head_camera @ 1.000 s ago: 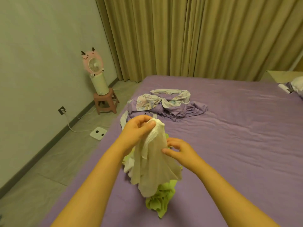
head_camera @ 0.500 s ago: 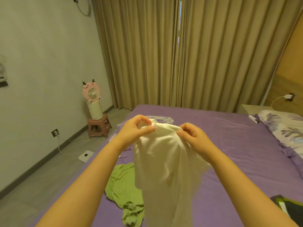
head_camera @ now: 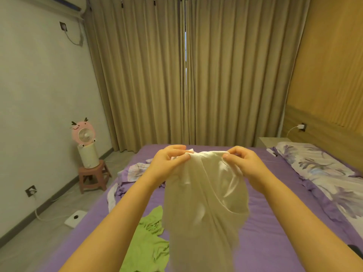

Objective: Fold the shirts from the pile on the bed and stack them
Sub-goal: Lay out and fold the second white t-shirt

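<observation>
While both hands are raised over the bed, the scene reads:
Left hand (head_camera: 170,165): pinches the white shirt's (head_camera: 206,203) top edge, thumb against forefinger.
Right hand (head_camera: 247,166): pinches the same edge, just beside the left.
White shirt: hangs down between the forearms.
Green shirt (head_camera: 149,246): crumpled on the purple bed (head_camera: 275,232), below left.
Pillow (head_camera: 322,173): floral, at right.

Closed tan curtains (head_camera: 186,75) are hung across the far wall, a pink fan (head_camera: 84,134) is set on a stool (head_camera: 93,176), and a wooden panel (head_camera: 330,65) is fitted rightward.
</observation>
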Tool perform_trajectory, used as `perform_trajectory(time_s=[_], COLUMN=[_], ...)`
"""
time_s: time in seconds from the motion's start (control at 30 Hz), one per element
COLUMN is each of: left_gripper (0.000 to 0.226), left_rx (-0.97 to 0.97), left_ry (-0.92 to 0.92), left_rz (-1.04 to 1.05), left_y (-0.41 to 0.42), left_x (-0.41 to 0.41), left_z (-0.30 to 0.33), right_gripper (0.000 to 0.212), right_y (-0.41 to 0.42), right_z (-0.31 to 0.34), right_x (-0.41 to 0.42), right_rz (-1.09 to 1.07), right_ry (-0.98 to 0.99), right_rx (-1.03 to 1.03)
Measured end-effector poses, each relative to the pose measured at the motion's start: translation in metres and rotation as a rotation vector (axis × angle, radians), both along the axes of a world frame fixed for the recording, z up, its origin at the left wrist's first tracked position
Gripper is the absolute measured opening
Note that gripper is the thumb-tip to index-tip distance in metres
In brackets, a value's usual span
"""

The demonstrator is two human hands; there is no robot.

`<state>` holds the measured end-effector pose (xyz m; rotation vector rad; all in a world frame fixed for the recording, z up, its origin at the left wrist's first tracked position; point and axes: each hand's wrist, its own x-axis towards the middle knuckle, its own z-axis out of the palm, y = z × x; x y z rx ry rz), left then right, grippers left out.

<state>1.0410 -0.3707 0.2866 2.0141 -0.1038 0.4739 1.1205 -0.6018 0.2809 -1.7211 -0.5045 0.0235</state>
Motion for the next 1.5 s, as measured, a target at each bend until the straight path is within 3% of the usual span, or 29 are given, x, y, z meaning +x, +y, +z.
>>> perform_trajectory(time_s=[0.2,0.43,0.57,0.83,1.07,1.17,1.27,1.37,1.5], left_gripper=[0.018,0.020,0.022,0.023,0.021,0.022,0.016,0.018,0.031], left_rx=[-0.226,-0.202,-0.226,-0.238,-0.277,-0.296,-0.171,-0.040,0.102], left_ry=[0.001,0.119,0.132,0.191,0.179,0.153,0.100,0.034,0.096], left_rz=[-0.012,0.025,0.063,0.022,0.142,0.174,0.190,0.014,-0.335], left_y=[0.018,0.034,0.040,0.060,0.078,0.085,0.084,0.060,0.006], left_x=[-0.003,0.004,0.007,0.013,0.019,0.016,0.007,-0.012,-0.031], left_z=[0.021,0.037,0.042,0.032,0.012,0.008,0.004,-0.001,-0.021], right_gripper=[0.010,0.010,0.013,0.033,0.044,0.040,0.021,0.011,0.009], right_y=[-0.013,-0.011,-0.007,-0.026,-0.029,-0.026,-0.014,0.004,0.036], right_z=[0.012,0.013,0.005,-0.005,-0.022,-0.032,-0.043,-0.045,-0.033], right_x=[0.007,0.010,0.008,-0.013,-0.038,-0.049,-0.057,-0.062,-0.074], right_rz=[-0.212,-0.286,-0.217,0.072,0.466,0.422,0.128,-0.008,0.017], right_ry=[-0.037,-0.202,-0.269,0.132,0.341,0.300,0.154,0.039,-0.091], right_rx=[-0.100,-0.376,-0.399,-0.111,-0.095,-0.175,-0.233,-0.191,-0.146])
